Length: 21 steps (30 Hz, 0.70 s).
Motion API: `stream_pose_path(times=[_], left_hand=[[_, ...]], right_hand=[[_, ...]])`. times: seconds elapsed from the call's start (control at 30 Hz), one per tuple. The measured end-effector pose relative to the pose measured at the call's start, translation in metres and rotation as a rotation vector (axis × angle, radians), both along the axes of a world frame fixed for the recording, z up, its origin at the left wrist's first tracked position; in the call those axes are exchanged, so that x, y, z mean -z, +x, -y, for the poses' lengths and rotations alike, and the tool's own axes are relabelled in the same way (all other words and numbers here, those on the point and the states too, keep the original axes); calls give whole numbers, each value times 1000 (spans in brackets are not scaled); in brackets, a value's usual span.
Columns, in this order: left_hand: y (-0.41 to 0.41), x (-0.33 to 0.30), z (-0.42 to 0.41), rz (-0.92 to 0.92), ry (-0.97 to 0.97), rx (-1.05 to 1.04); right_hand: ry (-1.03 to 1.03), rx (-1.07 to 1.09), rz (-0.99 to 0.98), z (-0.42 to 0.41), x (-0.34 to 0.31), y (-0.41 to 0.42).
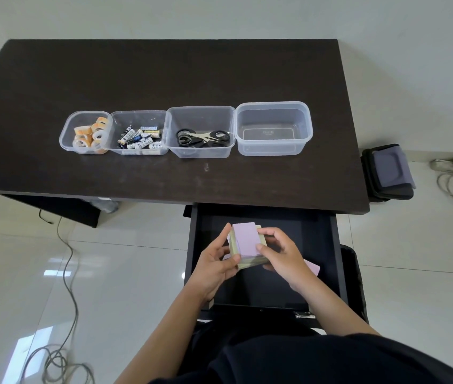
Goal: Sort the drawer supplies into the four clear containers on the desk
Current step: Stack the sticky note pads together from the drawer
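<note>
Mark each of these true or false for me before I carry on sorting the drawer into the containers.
1. Both hands hold the stack of note pads over the open drawer. True.
2. The rightmost container holds scissors. False: it holds nothing; the scissors lie in the container to its left.
3. The batteries sit in the second container from the left. True.
4. The tape rolls lie loose on the desk. False: they sit in the leftmost container.

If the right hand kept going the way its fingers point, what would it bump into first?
The right hand points left, toward the note pad stack it already holds. Past that, it would probably meet the left hand gripping the stack's other side.
</note>
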<state>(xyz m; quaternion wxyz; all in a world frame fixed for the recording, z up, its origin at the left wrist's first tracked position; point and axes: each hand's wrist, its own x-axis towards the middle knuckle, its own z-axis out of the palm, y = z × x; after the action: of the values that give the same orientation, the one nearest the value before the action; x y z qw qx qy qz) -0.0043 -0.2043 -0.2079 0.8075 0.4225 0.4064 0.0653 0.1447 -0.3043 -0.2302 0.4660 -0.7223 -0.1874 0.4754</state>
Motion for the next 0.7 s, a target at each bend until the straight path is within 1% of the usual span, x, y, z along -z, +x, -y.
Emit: stream_pose_path(times=[0.13,0.23,0.3,0.4,0.5,0.57,0.6,0.63,0.7], left_hand=[[-2,1,0,-39,31,32],[-3,0,3,-101,74,11],[-6,2,4,-140,114,-31],[-14,5,4,-186,116,-124],[-28,7,1,-250,144,-190],[-40,8,-2,-284,168,-228],[-46,9,-3,-297,175,-250],[-52,9,-3,-309,179,-270],[-63,8,-5,-322,172,-311]], right_hand=[[53,-28,-14,1,6,-1],[54,-102,33,0,14,-5],[40,-154,63,-2,20,-10],[51,-205,59,-7,24,-16],[57,-130,43,-17,33,-21],[-26,-52,95,-22,48,-23],[-84,-50,120,-24,57,-24],[-147,-78,148,-24,65,-25],[-284,-212,237,-24,82,-27]])
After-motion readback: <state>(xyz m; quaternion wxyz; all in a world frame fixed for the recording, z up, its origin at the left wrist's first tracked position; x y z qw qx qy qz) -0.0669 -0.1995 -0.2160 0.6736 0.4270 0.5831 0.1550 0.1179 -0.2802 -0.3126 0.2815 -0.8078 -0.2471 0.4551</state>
